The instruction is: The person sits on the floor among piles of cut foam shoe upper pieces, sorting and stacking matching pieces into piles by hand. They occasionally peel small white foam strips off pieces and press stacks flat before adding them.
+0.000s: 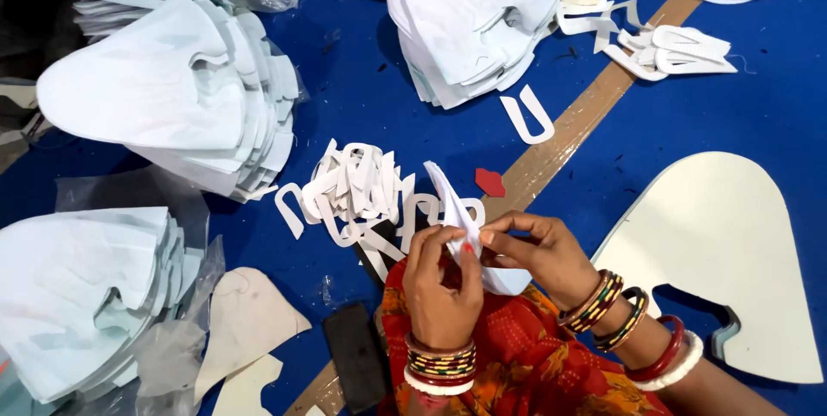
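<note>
White cut piece (457, 209), held upright above the blue tabletop (379, 97); both the left hand (441, 282) and right hand (538, 252) pinch it in a closed grip. Beside it, a heap of white U-shaped offcuts (357, 188); further out, stacked white pieces (172, 97).

Ahead of hands: U-cutout pile (357, 192) and red scrap (489, 182) are lying close, blocking a straight reach.
Left: phone (355, 356), bagged stack (77, 287) and fanned stack (172, 93) are crowding the bench (379, 97).
Right: big cream sheet (732, 244) is covering the near side.
Open lane: bare blue is showing between the far stack (474, 20) and tape strip (568, 132).
</note>
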